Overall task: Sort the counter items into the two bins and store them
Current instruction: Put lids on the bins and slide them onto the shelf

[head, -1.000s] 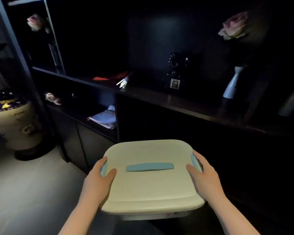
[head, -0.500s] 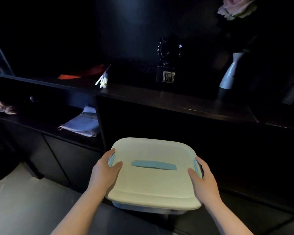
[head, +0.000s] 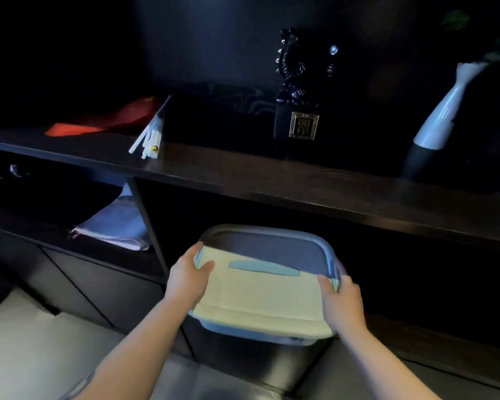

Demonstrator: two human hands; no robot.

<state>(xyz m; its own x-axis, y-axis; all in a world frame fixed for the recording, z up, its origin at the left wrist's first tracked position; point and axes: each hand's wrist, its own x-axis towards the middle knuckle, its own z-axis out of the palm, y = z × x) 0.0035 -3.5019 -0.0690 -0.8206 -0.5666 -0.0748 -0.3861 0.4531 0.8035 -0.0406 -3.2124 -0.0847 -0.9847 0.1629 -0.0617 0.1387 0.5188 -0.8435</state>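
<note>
A lidded plastic bin (head: 260, 298) with a pale cream lid and a light blue handle strip is held level in front of me. My left hand (head: 186, 280) grips its left edge, thumb on top of the lid. My right hand (head: 339, 298) grips the right edge by the blue clip. The bin's far half lies in shadow inside the open compartment (head: 300, 215) under the dark counter (head: 272, 180). Its near half sticks out toward me. What is inside the bin is hidden by the lid.
On the counter lie a bundle of white sticks (head: 150, 138), a red cloth (head: 104, 119), a black ornament with a gold plaque (head: 296, 111) and a white vase (head: 442, 119). A folded pale cloth (head: 116, 226) sits in the left compartment, beyond a vertical divider (head: 147, 223).
The bin has moved forward and down, its far half entering the shadowed compartment under the counter. My view has come closer to the shelving. Both hands keep their grip.
</note>
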